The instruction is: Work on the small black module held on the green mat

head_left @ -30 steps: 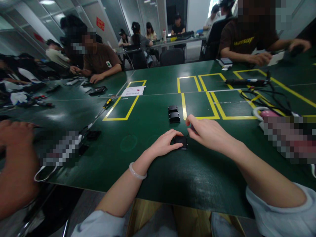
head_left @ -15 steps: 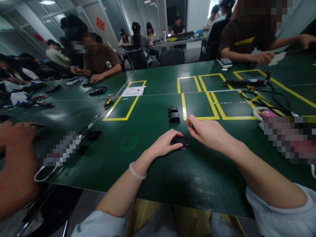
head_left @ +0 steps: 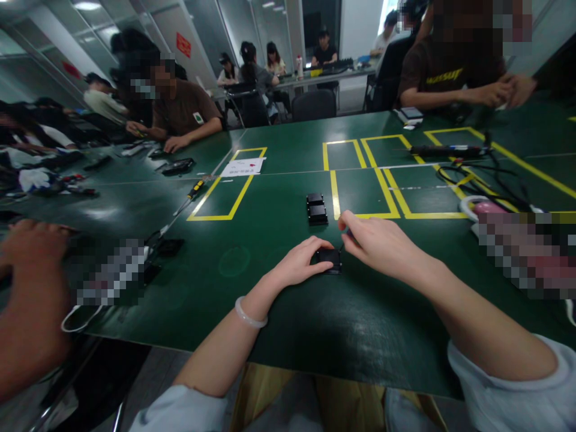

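Note:
A small flat black block (head_left: 332,261) lies on the green table (head_left: 288,324) in front of me. My left hand (head_left: 302,259) grips it from the left, with the thumb on the near side and the fingers over the far side. My right hand (head_left: 375,240) is closed in a pinch just to the right of the block. From its fingertips a thin dark rod-like tool (head_left: 342,246) slants down to the block's right edge; most of it is hidden by the fingers. Just beyond, two similar black blocks (head_left: 317,210) stand one behind the other.
Yellow tape outlines (head_left: 365,215) mark the table ahead. A soldering-iron-like tool (head_left: 450,150) with a cable lies at the right, near a blurred pinkish object (head_left: 526,246). A yellow-black screwdriver (head_left: 195,189) is at the left. A co-worker's arm (head_left: 36,288) rests at far left.
My right hand has shifted very slightly at the block's right edge; my left hand holds still. Across the table, the co-worker at the right has brought both hands together.

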Available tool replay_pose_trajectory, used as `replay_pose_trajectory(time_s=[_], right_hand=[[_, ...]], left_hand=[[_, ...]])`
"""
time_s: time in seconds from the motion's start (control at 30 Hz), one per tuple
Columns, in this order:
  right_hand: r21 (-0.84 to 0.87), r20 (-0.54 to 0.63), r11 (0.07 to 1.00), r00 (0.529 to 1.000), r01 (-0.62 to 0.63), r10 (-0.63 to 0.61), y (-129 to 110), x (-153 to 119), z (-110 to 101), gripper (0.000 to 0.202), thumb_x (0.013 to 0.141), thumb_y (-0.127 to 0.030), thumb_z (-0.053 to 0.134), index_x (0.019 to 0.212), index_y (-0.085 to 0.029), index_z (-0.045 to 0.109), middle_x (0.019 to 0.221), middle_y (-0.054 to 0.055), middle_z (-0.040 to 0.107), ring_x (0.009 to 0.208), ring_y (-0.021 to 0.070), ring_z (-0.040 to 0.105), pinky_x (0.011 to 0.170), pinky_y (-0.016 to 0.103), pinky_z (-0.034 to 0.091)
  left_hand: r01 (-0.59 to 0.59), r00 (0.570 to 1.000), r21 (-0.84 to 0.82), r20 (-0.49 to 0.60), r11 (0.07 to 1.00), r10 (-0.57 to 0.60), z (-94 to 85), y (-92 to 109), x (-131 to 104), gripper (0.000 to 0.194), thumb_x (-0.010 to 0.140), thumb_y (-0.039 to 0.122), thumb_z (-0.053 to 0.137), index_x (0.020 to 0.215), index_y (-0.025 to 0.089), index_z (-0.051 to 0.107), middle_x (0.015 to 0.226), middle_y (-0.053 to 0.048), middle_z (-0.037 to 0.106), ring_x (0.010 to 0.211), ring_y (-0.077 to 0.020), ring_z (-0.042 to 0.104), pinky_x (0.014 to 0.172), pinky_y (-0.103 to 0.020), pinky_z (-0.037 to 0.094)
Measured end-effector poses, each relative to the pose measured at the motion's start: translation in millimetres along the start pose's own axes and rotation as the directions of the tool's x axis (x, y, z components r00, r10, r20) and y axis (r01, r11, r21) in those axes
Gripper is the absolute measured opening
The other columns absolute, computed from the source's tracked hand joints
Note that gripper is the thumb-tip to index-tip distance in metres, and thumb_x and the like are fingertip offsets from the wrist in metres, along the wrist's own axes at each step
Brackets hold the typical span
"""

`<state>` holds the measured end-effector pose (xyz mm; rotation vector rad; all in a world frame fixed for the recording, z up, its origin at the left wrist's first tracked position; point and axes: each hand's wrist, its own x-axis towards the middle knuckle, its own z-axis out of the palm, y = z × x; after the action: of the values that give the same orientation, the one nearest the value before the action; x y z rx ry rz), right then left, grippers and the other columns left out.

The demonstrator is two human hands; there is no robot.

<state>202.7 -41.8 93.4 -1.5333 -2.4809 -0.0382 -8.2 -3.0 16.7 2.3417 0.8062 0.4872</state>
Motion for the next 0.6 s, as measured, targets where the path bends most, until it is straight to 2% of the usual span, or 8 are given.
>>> replay_pose_trajectory(time_s=[0.13, 0.23, 0.4, 0.6], right_hand=[[-0.026, 0.037, 0.999, 0.999, -0.022, 0.023, -1.5, 1.3, -1.4, 0.02, 0.096, -0.038, 0.039, 0.098, -0.021, 0.049, 0.075, 0.003, 0.066, 0.065, 0.02, 0.062, 0.052, 0.027, 0.023], [-0.036, 0.05, 0.999, 0.998, -0.025, 0.027, -1.0, 2.0, -1.0, 0.018, 0.097, -0.033, 0.037, 0.098, -0.021, 0.049, 0.075, 0.003, 0.066, 0.064, 0.0195, 0.061, 0.052, 0.027, 0.023], [0.05, 0.019, 0.999, 1.0, -0.009, 0.008, -1.7, -0.2, -2.0, 0.015, 0.094, -0.027, 0.039, 0.104, -0.02, 0.047, 0.075, 0.002, 0.065, 0.064, 0.0177, 0.06, 0.053, 0.026, 0.026], [0.001, 0.032, 1.0, 0.999, -0.019, 0.019, -1.1, 1.3, -0.5, 0.023, 0.098, -0.038, 0.035, 0.096, -0.02, 0.049, 0.073, 0.003, 0.064, 0.063, 0.0186, 0.06, 0.052, 0.026, 0.023]], left_hand=[[0.003, 1.0, 0.007, -0.004, 1.0, -0.003, 0.6, -1.0, 0.3, 0.033, 0.091, 0.039, 0.059, 0.12, 0.022, 0.055, 0.112, -0.006, 0.059, 0.105, -0.0228, 0.057, 0.091, -0.035, 0.046], [0.004, 1.0, 0.001, 0.004, 1.0, -0.004, 0.2, -0.6, 0.3, 0.033, 0.092, 0.039, 0.059, 0.12, 0.022, 0.055, 0.113, -0.006, 0.059, 0.105, -0.0228, 0.057, 0.092, -0.035, 0.045], [-0.003, 1.0, 0.0, -0.003, 1.0, 0.003, -0.2, -0.2, -0.1, 0.032, 0.091, 0.038, 0.059, 0.118, 0.021, 0.056, 0.112, -0.006, 0.058, 0.105, -0.0224, 0.057, 0.092, -0.035, 0.045], [-0.007, 1.0, 0.0, -0.004, 1.0, 0.007, -0.2, 0.4, 0.2, 0.032, 0.092, 0.038, 0.059, 0.119, 0.021, 0.055, 0.113, -0.006, 0.059, 0.105, -0.0222, 0.057, 0.092, -0.035, 0.045]])
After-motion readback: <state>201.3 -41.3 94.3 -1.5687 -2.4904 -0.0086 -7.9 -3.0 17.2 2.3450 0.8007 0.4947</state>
